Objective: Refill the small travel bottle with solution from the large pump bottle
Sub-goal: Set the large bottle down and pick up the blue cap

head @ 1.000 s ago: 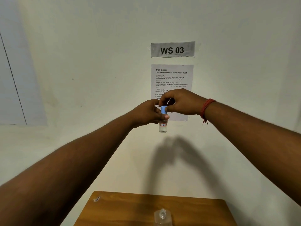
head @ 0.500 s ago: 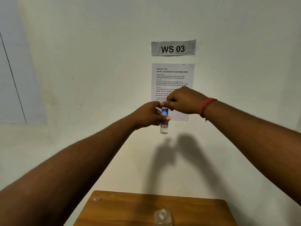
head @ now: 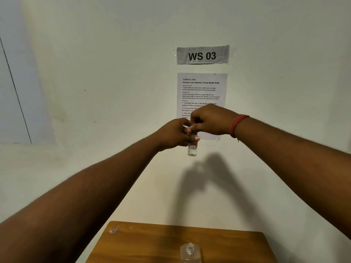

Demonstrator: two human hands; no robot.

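Two bottles are to be accounted for, and the nearer one is seen first: the large bottle (head: 190, 252) stands on the wooden table (head: 144, 243) at the bottom edge of the view, its neck apparently open, with no pump head to be made out on it. A small scrap (head: 113, 230) lies near the table's far left corner; what it is cannot be told.

Well above the table, with both arms stretched forward, the small travel bottle (head: 192, 149) is held upright in the air. It is pinched just below its neck by the left hand (head: 173, 134), thumb tip pressed against the clear body. Its blue cap (head: 193, 133) is enclosed by the fingertips of the right hand (head: 210, 120), closed around it from above; whether the cap is being tightened or loosened cannot be told. A little clear liquid seems to sit in the base.

Behind the hands, a printed task sheet (head: 202, 88) and a sign reading WS 03 (head: 202, 55) are fixed to the wall.

Spillage is judged the chief risk: should the bottle be tilted while the cap is loose, solution would be lost. Since the bottle is gripped only by its narrow top and nothing lies under it, a slip during twisting could send it or the cap down past the table.
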